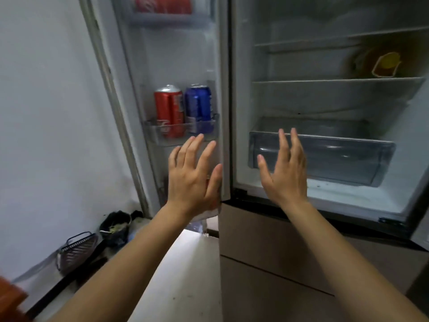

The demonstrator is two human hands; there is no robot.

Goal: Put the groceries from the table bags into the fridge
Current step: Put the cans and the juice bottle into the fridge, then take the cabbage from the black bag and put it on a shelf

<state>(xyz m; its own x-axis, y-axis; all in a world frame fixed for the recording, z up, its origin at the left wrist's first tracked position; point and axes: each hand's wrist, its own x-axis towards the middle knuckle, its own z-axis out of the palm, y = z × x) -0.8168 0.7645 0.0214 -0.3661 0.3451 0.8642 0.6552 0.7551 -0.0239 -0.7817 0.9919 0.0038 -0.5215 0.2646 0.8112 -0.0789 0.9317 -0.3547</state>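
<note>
The white-lined fridge compartment (301,101) stands open across the upper right of the frame, with glass shelves inside. Its open white door (176,54) fills the upper centre-left. Beneath the compartment, beige closed drawer fronts (267,240) take up the lower right. A clear plastic crisper drawer (348,159) sits at the bottom of the compartment, right of centre.

Both hands are released and hold nothing, fingers straight and spread. The left hand (192,177) is raised at the centre of the frame, in front of the door's lower inner edge. The right hand (285,173) is raised just right of it, in front of the crisper drawer's left end.

On the floor at lower left lie a dark wire basket (76,252) and a black plastic bag (116,228).

A red drink can (169,108) and a blue drink can (199,105) stand upright side by side in the door's clear plastic rack (181,133), above the left hand. More red cans (162,4) show blurred at the top edge. A yellow packet (385,65) rests on a shelf at upper right.
</note>
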